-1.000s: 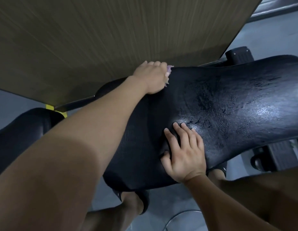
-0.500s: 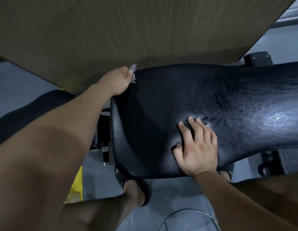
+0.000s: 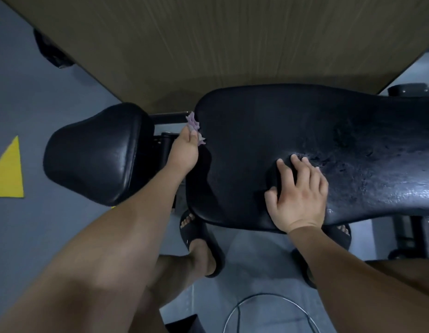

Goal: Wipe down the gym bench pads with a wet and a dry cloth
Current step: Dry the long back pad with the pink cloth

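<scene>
While my left hand [image 3: 184,152] pinches the limp purple cloth [image 3: 193,126], which I judge best kept wadded, at centre-left, my right hand [image 3: 298,198] presses flat-fingered on the bench pad [image 3: 256,116].

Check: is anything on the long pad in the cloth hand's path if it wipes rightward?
Yes: the right hand lies flat on the near side of the long pad, right of the purple cloth that the left hand holds at its left end. The far side shows nothing lying on it.
</scene>
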Tool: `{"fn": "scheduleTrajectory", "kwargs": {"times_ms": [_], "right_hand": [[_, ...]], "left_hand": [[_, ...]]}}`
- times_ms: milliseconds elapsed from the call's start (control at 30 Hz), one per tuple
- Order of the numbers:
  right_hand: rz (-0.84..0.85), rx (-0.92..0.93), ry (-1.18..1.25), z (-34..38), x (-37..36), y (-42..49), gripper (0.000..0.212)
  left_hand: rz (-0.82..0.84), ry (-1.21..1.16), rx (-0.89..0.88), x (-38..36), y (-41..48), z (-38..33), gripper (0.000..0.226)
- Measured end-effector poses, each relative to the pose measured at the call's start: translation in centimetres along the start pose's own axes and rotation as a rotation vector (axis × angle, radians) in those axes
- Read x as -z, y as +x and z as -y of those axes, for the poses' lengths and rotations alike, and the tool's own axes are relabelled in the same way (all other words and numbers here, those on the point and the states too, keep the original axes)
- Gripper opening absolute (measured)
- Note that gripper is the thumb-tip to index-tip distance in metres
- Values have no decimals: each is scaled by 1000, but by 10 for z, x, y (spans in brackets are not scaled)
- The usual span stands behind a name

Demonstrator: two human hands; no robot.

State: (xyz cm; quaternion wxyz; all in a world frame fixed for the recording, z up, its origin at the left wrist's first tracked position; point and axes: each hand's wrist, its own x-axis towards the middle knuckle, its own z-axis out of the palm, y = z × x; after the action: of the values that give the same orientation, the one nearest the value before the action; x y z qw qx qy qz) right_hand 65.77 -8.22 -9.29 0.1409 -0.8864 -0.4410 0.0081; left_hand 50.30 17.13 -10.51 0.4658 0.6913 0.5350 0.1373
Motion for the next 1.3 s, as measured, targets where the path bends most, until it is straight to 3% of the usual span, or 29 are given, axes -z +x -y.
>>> {"fn": "scheduleTrajectory", "kwargs": {"times_ms": [200,400,600,733,900,1033,1167,1300], "right_hand": [[-17,19,0,-1,0,-2,61],[-81,30,27,-1,-3,-5,60],[-104,30,43,-1,-1,-5,58],[-93,36,62,-1,1,-7,58],[-76,33,75,-2,1,-10,57],[-81,38,87,0,6,-10,55],[47,70,104,-3,18,-11,58],[321,215,50,-27,40,-7,62]], "left_hand": [[-47,-112,58,-5,-43,25,42],[-146,-225,84,-17,-102,34,33],[-231,-233,130,-30,-142,42,34],[-292,-113,177,-37,-163,43,22],[-356,-63,231,-50,-185,30,37],[-475,-162,313,-68,-195,22,37],[-566,-307,364,-89,-202,4,34],[-640,-454,487,-110,-212,-19,37]]}}
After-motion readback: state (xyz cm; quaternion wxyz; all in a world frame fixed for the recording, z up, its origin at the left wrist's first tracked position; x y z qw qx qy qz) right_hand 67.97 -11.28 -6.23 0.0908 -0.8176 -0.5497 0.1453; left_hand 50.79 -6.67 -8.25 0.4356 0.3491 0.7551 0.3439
